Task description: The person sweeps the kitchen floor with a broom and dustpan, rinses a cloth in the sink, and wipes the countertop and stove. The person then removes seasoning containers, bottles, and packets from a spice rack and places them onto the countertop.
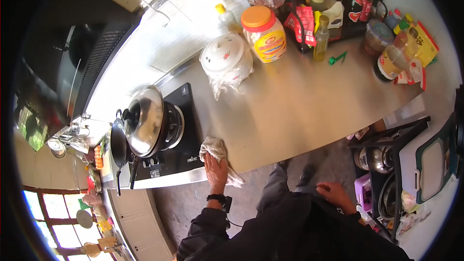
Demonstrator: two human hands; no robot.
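Observation:
My left hand (pixel 216 168) presses on a crumpled pale cloth (pixel 213 149) at the front edge of the steel counter (pixel 270 116), beside the corner of the black gas stove (pixel 186 152). Part of the cloth hangs over the edge below the hand. A dark band with a small device sits on that wrist. Away from the counter, my right hand (pixel 334 195) hangs low over the floor, its fingers loosely curled, and whether they hold anything is unclear.
A lidded pan (pixel 145 121) and a black frying pan (pixel 119 142) stand on the stove. Behind are a white lidded pot (pixel 222 55), an orange-capped jar (pixel 264 38) and several bottles. A green clip (pixel 337 58) lies on the counter. A black shelf (pixel 398 154) stands right.

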